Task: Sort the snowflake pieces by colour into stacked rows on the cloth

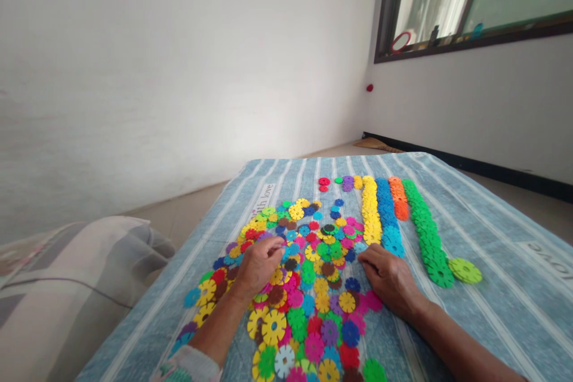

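Many flat, notched plastic discs [273,326] in mixed colours lie in a loose pile on a blue striped cloth [452,328]. Over the pile's left side is my left hand [261,264], its fingers curled together; whatever they may hold is hidden. My right hand [390,279] is closed at the pile's right edge, fingertips beside a light blue disc [359,246]; I cannot tell if they grip anything. Beyond it, overlapping discs form a yellow row [370,209], a blue row [385,203], an orange row [397,197] and a long green row [425,233].
A larger lime disc [465,270] lies beside the green row's near end. Small red discs [324,181] and purple discs [348,183] are at the far side. Left of the cloth-covered surface is a pale fabric-covered shape [85,274]. Walls and a window [447,0] stand behind.
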`<state>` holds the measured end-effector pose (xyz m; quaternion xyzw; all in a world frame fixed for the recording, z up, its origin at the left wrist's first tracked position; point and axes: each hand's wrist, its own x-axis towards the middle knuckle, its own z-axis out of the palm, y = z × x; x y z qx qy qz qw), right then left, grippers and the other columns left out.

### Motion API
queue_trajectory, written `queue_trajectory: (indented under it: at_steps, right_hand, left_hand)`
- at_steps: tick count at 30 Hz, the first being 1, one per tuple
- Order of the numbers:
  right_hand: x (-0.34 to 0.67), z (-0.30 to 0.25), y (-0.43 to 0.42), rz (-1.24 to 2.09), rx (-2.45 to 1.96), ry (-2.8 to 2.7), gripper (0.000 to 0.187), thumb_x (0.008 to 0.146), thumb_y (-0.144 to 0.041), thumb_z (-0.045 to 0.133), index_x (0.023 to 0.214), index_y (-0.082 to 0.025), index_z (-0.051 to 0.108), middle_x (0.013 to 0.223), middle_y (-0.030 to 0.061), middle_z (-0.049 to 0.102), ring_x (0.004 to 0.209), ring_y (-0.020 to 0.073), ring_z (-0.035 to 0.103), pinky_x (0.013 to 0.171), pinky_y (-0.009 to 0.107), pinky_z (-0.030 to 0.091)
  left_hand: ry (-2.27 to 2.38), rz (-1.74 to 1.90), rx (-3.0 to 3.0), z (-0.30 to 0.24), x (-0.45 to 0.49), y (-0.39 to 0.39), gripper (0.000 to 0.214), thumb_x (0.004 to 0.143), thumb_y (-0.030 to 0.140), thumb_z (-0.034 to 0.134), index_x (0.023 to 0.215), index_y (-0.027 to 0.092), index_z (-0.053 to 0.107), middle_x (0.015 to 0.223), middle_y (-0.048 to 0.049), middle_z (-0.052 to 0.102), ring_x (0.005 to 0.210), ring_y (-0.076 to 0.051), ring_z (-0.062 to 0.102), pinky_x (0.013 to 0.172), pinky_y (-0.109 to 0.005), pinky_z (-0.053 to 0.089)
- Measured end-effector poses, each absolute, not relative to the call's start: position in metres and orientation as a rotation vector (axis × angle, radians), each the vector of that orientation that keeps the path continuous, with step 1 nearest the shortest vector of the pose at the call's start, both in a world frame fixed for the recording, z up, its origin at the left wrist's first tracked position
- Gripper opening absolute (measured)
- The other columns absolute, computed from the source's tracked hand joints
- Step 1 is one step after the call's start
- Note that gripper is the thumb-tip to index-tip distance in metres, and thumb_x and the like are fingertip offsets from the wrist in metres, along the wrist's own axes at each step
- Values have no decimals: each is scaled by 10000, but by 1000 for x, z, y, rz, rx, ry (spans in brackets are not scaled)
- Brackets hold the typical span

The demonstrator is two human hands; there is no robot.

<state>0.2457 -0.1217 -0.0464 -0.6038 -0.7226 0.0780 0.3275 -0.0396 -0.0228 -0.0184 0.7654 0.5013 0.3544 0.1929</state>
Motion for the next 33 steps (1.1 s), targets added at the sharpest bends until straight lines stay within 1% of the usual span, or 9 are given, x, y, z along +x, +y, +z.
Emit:
queue_trajectory:
  at_steps: [6, 11, 14, 17, 20, 23, 27, 30, 33]
  right_hand:
    - [246, -48, -123, 206, -1577, -1899, 251, 894, -197, 390, 835, -203, 634, 810, 34, 587, 775, 174, 587, 697, 269, 417]
    - [247, -52, -123, 199, -1552, -1893, 254, 893, -196, 386, 840, -210, 634, 810, 30, 597, 768, 169, 594, 699, 265, 425]
    - [247, -52, -123, 194, -1543, -1886, 251, 892, -198, 388, 842, -213, 634, 816, 29, 604, 774, 168, 599, 704, 264, 430]
    - [247, -52, -123, 194, -1551, -1890, 250, 894, -204, 388, 840, -214, 632, 819, 29, 605, 775, 168, 599, 707, 265, 432]
    - [247, -51, -122, 202, -1562, -1897, 257, 898, -207, 381, 841, -212, 632, 823, 31, 601, 777, 169, 596, 709, 269, 433]
    - [246, -51, -122, 206, -1576, -1898, 268, 903, -216, 372, 848, -207, 634, 825, 35, 596, 777, 172, 592, 710, 275, 434]
    - [246, -51, -122, 212, -1589, -1910, 276, 905, -217, 364, 846, -205, 633, 821, 39, 589, 777, 176, 587, 709, 282, 434]
    - [246, -52, -121, 224, -1588, -1906, 268, 900, -209, 369, 847, -207, 631, 825, 35, 590, 778, 175, 589, 706, 282, 432]
    - [246, -53, -120, 231, -1589, -1895, 253, 895, -206, 380, 853, -215, 630, 830, 26, 599, 761, 167, 593, 689, 276, 428]
  left_hand:
    - [1444, 1025, 2216, -17, -40, -27, 211, 770, 210, 499, 857, 157, 683, 835, -47, 725, 784, -173, 674, 746, -267, 515]
    - [1460, 1011, 2304, -15, -39, -29, 191, 779, 201, 466, 764, 164, 653, 740, -27, 677, 717, -161, 635, 692, -259, 490]
    - [1459, 1005, 2336, -14, -39, -29, 187, 780, 196, 464, 757, 168, 648, 725, -23, 663, 701, -158, 622, 679, -262, 486]
    - [1442, 1023, 2354, -16, -39, -27, 187, 781, 190, 475, 791, 167, 660, 772, -39, 682, 739, -169, 637, 708, -279, 503]
    - [1397, 1064, 2394, -19, -40, -24, 207, 779, 176, 492, 873, 166, 676, 882, -66, 706, 863, -194, 652, 813, -317, 516]
    - [1334, 1066, 2481, -21, -39, -20, 262, 794, 156, 484, 960, 166, 686, 1024, -95, 702, 1020, -220, 624, 934, -374, 487]
    - [1289, 991, 2570, -21, -35, -18, 317, 812, 130, 465, 1033, 182, 687, 1160, -99, 660, 1131, -224, 572, 1005, -405, 447]
    - [1296, 890, 2598, -17, -31, -17, 333, 797, 122, 483, 1055, 200, 680, 1189, -88, 644, 1164, -230, 547, 1024, -413, 429]
    - [1328, 831, 2594, -10, -29, -12, 311, 797, 132, 488, 1026, 209, 684, 1125, -73, 666, 1116, -225, 568, 999, -397, 442]
